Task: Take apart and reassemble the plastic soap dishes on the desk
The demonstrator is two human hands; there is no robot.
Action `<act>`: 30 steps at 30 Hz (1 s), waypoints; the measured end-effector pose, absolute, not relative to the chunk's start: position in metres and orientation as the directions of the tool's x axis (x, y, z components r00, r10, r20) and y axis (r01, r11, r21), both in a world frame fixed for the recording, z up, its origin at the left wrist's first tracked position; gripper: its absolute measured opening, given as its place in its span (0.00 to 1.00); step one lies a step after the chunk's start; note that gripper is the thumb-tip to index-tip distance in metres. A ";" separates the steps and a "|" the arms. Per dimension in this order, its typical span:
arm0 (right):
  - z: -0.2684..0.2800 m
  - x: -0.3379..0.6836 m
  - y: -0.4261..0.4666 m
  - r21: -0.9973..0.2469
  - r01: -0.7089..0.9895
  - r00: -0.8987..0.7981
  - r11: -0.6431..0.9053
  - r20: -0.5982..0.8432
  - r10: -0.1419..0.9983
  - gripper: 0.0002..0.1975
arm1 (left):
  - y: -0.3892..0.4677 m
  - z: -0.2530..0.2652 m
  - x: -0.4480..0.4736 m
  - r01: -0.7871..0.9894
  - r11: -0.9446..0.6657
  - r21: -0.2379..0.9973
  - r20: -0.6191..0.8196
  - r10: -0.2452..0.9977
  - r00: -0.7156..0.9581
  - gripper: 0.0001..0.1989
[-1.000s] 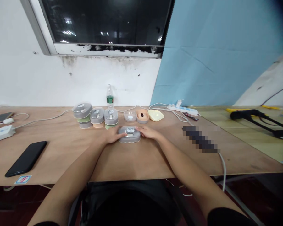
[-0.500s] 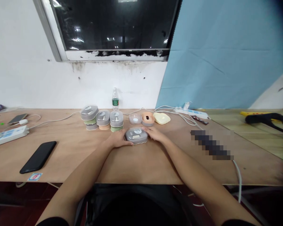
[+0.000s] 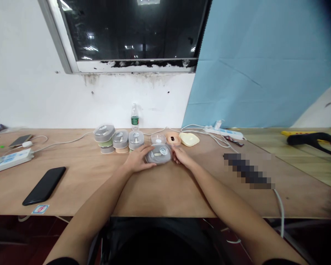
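Note:
In the head view a grey container with a clear lid [image 3: 158, 154] is in front of me, tilted slightly, with a round sticker and a pale tab on top. My left hand [image 3: 138, 158] is wrapped round its left side, thumb along the near edge. My right hand [image 3: 180, 154] is at its right edge, fingers curled and pinching there; the fingertips are partly hidden. Just behind stand a clear shallow lid [image 3: 158, 139], an orange container [image 3: 173, 138] with a dark slot, and a cream-coloured dish [image 3: 189, 139].
Stacked lidded containers [image 3: 104, 133] stand at the back left, near a plastic bottle [image 3: 135, 119]. A black phone [image 3: 44, 185] lies at left. Power strips [image 3: 224, 133] and cables run along the back. A pixelated dark object [image 3: 248, 171] lies at right.
The grey container has risen a little, tilted and turned between my hands. My right fingers have curled in at its right edge.

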State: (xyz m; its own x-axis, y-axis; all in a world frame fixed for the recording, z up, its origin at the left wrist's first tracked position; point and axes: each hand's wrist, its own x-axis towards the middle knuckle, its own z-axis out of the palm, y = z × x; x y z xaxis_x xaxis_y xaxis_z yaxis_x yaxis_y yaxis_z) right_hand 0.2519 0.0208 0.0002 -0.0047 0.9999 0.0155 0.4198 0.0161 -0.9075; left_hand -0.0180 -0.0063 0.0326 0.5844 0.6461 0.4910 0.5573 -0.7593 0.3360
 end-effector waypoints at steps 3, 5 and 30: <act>0.001 0.251 0.025 -0.973 0.232 0.067 -0.017 -0.001 0.998 0.33 | -0.005 0.039 -0.026 0.603 -0.745 0.286 0.636 0.618 0.462 0.38; 0.000 0.251 0.026 -0.983 0.183 0.080 -0.010 0.005 0.997 0.31 | -0.001 0.042 -0.033 0.639 -0.699 0.322 0.760 0.593 0.266 0.38; -0.007 0.256 0.031 -0.942 0.327 0.059 0.082 0.107 0.992 0.22 | 0.033 0.025 -0.063 0.635 -0.318 0.704 0.669 0.599 -0.440 0.32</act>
